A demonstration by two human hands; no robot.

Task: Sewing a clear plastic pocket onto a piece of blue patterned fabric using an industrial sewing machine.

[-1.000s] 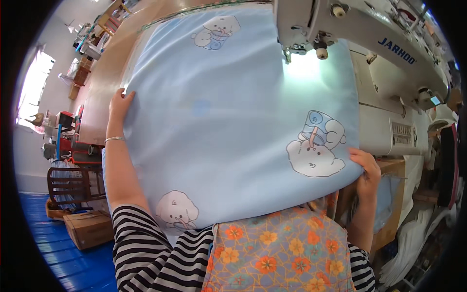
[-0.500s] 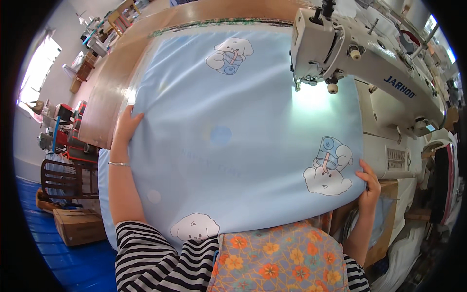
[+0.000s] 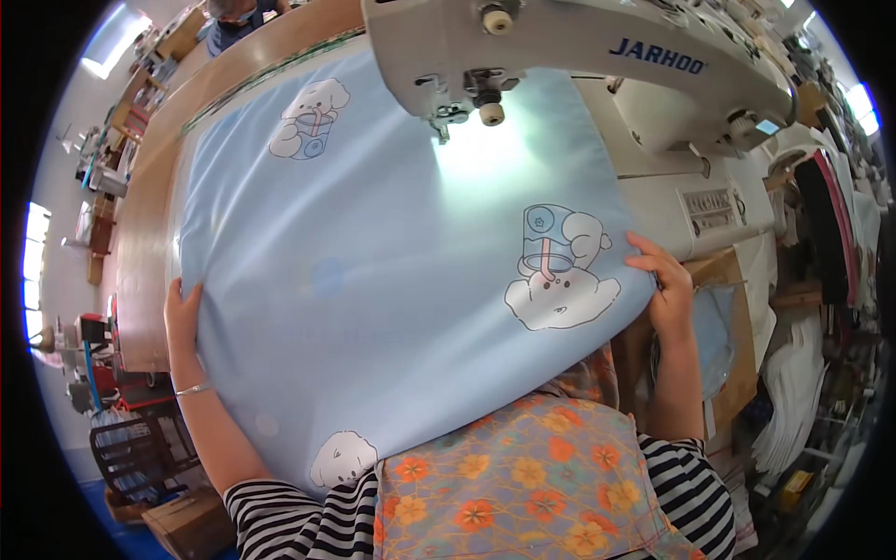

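A large light-blue cloth [image 3: 392, 252], printed with white cartoon dogs holding cups, lies spread across the table and over my lap. My left hand [image 3: 185, 317] is at its left edge, thumb on top and the other fingers largely hidden. At the lower right edge, my right hand [image 3: 666, 285] has the border between thumb and fingers, beside one printed dog. The head of a white sewing machine [image 3: 560, 61] hangs over the cloth's upper right part. Its lamp lights the area around the needle and presser foot [image 3: 442, 131].
A brown tabletop [image 3: 149, 224] runs along the left and far sides. Right of the cloth is the machine bed with a control panel [image 3: 711, 217]. A cardboard box [image 3: 737, 345] and white fabric [image 3: 793, 401] stand lower right. Another person [image 3: 233, 23] is at the far left.
The view has swung, putting the machine and cloth further left in the picture. Another person has come into view at the far side. Both hands remain at the cloth's edges.
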